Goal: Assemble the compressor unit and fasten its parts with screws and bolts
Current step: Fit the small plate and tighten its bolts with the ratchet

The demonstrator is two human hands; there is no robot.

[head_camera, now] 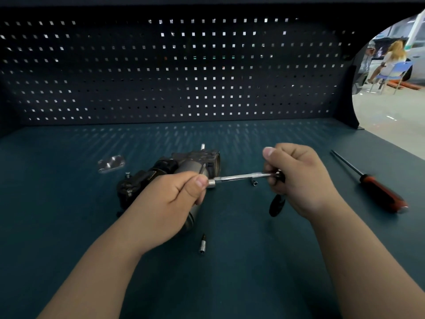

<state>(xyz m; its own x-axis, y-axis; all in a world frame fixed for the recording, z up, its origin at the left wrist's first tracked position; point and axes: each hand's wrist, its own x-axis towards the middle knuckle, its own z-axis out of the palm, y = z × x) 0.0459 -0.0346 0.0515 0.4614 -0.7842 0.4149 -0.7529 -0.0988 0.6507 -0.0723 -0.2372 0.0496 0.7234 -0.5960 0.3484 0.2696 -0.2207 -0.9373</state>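
Teal-green desk [253,284] backed by a dark perforated metal panel [161,72], with a bright hall past its right edge. A dark grey metal compressor unit [195,161] lies mid-desk, partly behind the left hand [167,203]. That hand pinches the socket tip of a chrome socket driver [239,177]. The right hand [301,178] curls round its black handle end.

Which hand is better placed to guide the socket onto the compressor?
Left. The left hand pinches the socket beside the compressor; the right hand grips the driver handle, farther off.
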